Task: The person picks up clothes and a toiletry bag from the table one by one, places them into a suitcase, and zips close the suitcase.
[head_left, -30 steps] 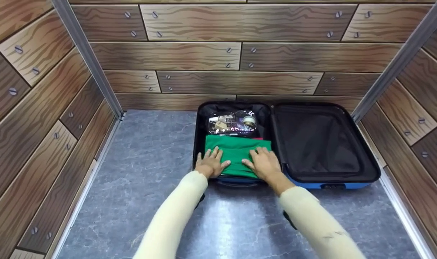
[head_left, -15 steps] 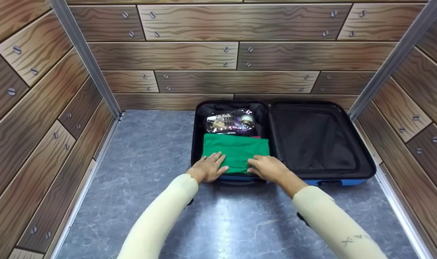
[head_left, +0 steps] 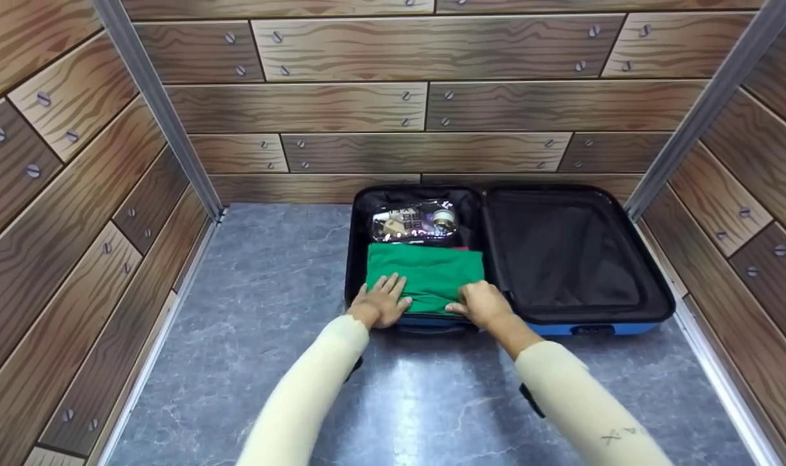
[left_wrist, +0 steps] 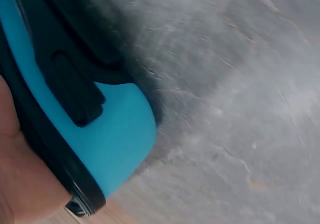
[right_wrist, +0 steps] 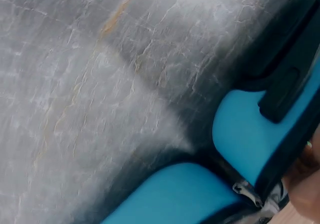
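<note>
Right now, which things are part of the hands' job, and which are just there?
In the job:
green cloth, left hand on it, right hand at its front edge
open suitcase, holding the cloth

Just there:
clear pouch, in the suitcase, untouched
grey floor
wood-patterned wall

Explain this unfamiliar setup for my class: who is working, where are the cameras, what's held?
No machine here, just a person. The wide picture comes from a camera on the head; the two close ones, from each wrist, mostly show floor and blue suitcase shell. On that marbled grey floor lies an open suitcase. Its left half contains a clear toiletry pouch and, nearer the person, a folded green cloth. The bare left hand lies flat on the cloth; the right hand curls at its near right corner, but whether it grips is unclear.
</note>
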`<state>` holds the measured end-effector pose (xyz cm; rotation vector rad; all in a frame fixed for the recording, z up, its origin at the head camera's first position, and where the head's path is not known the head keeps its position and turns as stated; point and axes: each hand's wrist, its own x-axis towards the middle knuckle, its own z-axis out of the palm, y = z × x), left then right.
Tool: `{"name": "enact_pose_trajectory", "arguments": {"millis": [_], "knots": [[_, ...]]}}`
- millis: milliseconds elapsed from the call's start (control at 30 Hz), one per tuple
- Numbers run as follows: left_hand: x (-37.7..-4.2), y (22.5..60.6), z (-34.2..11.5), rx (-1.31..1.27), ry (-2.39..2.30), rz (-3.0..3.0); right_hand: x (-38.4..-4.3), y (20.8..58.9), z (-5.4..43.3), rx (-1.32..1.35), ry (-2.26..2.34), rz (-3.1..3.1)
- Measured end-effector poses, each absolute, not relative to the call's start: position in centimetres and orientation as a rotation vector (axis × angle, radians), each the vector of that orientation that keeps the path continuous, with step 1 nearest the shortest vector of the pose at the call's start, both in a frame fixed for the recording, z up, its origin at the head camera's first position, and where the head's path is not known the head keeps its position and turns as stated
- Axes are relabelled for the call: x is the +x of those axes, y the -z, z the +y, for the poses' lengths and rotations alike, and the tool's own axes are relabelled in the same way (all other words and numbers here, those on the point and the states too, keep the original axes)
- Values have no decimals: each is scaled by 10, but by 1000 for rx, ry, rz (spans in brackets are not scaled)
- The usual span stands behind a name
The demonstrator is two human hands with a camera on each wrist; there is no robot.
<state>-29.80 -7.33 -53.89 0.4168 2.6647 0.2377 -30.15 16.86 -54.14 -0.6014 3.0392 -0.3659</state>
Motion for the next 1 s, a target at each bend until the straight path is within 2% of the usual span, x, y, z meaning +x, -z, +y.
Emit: {"name": "enact_pose_trajectory", "arguments": {"millis": [200,433,533,767,900,1000], "knots": [[-286,551,-87,540,-90,2792,-288,547,178,-984,230,3165],[-274,562,-85,790,24,3020,-270,564,171,-852,12,3143],[-266,567,-86,843,77,3110,-260,568,165,-877,-95,3222],[-254,573,-85,822,105,3181,-249,582,165,-1155,-212,3593],[-256,568,-83,773,63,3092,-244,584,169,-1213,-125,3581],[-262,564,-83,725,59,3010,-243,582,169,-1162,15,3496]]}}
